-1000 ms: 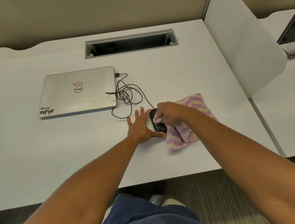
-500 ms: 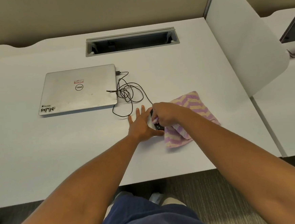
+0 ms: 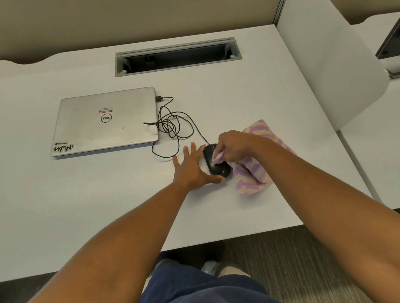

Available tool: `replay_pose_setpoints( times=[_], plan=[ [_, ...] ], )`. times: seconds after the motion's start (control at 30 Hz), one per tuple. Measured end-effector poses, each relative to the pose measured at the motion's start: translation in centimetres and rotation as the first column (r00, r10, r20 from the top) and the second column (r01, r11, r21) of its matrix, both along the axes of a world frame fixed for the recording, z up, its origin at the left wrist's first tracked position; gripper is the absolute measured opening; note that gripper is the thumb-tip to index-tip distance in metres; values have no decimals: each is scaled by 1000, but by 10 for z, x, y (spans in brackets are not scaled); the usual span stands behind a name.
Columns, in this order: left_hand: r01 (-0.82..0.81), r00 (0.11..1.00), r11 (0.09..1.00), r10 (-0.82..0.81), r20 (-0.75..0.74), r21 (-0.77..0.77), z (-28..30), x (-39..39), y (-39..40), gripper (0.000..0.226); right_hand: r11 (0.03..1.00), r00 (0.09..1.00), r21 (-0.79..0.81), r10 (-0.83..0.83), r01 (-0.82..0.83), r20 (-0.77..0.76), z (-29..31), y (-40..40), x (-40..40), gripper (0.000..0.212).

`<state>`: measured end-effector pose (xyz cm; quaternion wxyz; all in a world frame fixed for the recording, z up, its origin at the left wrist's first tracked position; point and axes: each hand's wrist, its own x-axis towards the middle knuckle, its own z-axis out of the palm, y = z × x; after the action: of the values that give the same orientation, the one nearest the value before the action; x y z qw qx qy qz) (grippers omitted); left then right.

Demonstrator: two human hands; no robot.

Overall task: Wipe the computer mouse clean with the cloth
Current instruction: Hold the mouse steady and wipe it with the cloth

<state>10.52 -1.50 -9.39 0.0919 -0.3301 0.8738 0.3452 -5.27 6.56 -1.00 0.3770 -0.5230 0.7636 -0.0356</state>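
The right hand (image 3: 235,146) is pinching a bunched corner of the cloth (image 3: 255,171) against the mouse (image 3: 215,165). The left hand (image 3: 190,167) is lying flat beside it, fingers spread wide — bare desk (image 3: 78,196) is stretching leftward, its near edge close behind.

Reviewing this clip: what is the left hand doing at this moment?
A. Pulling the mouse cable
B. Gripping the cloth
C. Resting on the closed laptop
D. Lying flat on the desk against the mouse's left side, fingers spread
D: the left hand lies flat with straight, spread fingers beside the black mouse, thumb at its near end, while the right hand holds the cloth on it.
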Motion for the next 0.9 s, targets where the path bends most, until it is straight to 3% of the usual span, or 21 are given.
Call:
replay_pose_setpoints(
  times=[0.27, 0.47, 0.57, 0.9],
  plan=[
    [9, 999, 996, -13, 36, 88, 7, -3, -4, 127, 996, 998, -66, -61, 59, -22, -17, 6, 3, 20],
    [28, 995, 982, -46, 91, 188, 17, -6, -16, 83, 994, 998, -94, -60, 57, -24, -16, 7, 5, 17],
    [15, 997, 983, -29, 77, 183, 16, -5, -13, 70, 991, 998, -115, -64, 62, -19, -15, 11, 5, 17],
    [-39, 997, 995, 33, 68, 91, 0, -10, -7, 67, 982, 998, -188, -33, 23, -49, -15, 26, 9, 22]
  ],
)
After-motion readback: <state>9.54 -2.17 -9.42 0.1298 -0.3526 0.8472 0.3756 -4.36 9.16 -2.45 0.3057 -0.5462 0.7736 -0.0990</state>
